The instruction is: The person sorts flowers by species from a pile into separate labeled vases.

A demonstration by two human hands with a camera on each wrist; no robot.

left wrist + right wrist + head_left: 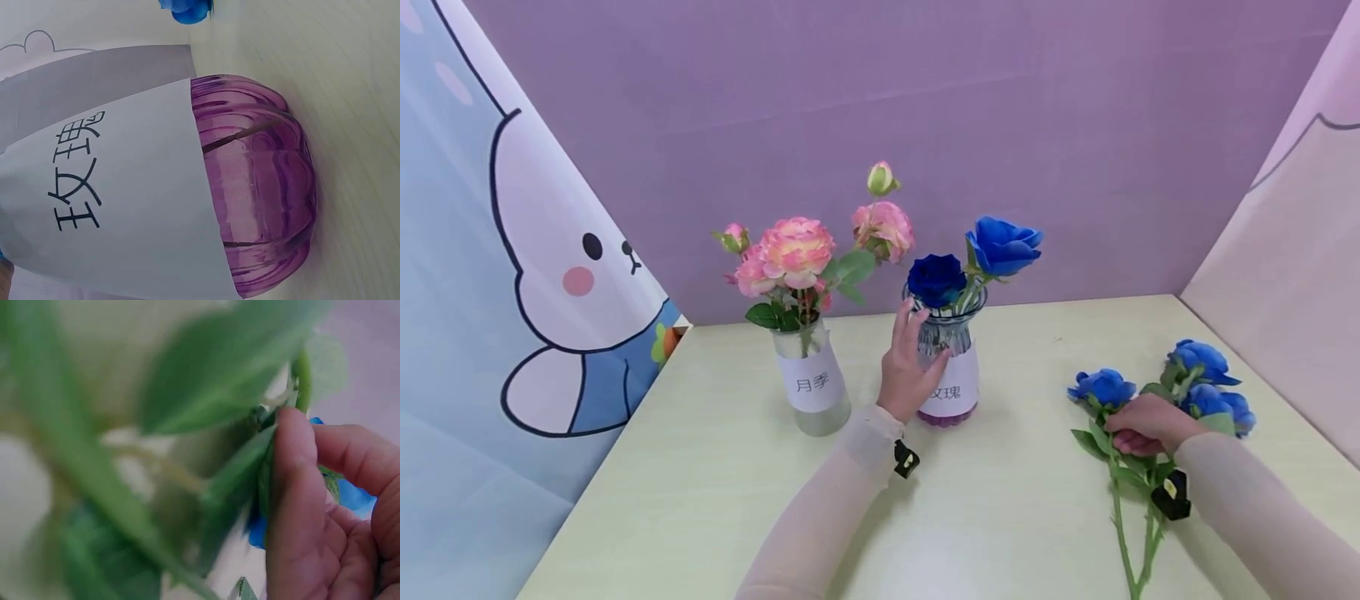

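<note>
1. Head view, 4 o'clock: the right hand (1153, 423), fingers curled, pinches a blue artificial rose with ruffled petals and a slender green stem (1102, 389) just below its bloom.
2. Same view: the rose's long axis runs from about 11:30 (bloom) to 5:30 (stem). The bloom lies at 10 o'clock from the fingers, the lower stem towards 6; further blue roses (1198, 362) lie near 2.
3. Same view: the left hand (912, 371), fingers extended and spread, stands at the 9 o'clock side of a ribbed glass vase with a purple base (951, 337), thumb across its front.
4. Left wrist view: the vase appears sideways, base towards 3 o'clock, revealing dark stems (240, 135) inside and the full white paper label (131, 187), partly thumb-covered in the head view.
5. Right wrist view: the fingertips (294, 425), hidden from the head camera, meet at greenery; blurred green leaves (212, 369) fill the 9 o'clock side.
</note>
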